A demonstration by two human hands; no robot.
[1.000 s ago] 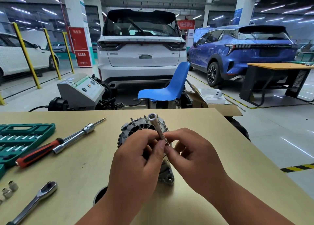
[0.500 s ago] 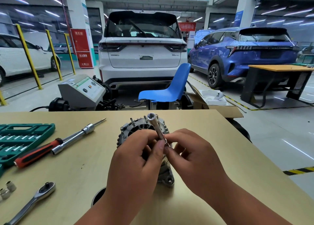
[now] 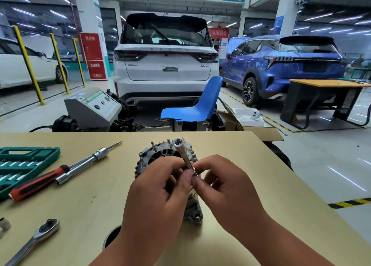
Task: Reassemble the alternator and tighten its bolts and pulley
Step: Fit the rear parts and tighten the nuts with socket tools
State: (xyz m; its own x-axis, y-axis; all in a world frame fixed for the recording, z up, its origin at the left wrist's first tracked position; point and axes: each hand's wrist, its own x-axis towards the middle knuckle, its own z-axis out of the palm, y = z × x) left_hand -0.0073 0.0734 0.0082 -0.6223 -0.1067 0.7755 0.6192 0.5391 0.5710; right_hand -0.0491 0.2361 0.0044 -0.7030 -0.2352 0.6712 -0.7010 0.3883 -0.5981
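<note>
At the table's (image 3: pixel 90 195) centre, the left hand (image 3: pixel 156 195) and right hand (image 3: pixel 226 191) are pinching a long socket (image 3: pixel 183 155) tilting toward twelve o'clock above the alternator (image 3: pixel 148 159); a slipping fingertip grip could be sending it onto the housing.

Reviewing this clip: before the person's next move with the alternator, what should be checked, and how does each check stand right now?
1. Grip on the long socket: the left hand and the right hand both pinch its lower end: ok.
2. Socket seated on a fastener: its lower end is hidden by fingers: cannot tell.
3. Ratchet fitted to the socket: it lies apart on the table, at the left: not ok.
4. Alternator steady: it stands on the table behind the hands, base mostly hidden: cannot tell.
5. Red-handled driver out of the way: it lies well left of the alternator: ok.
</note>
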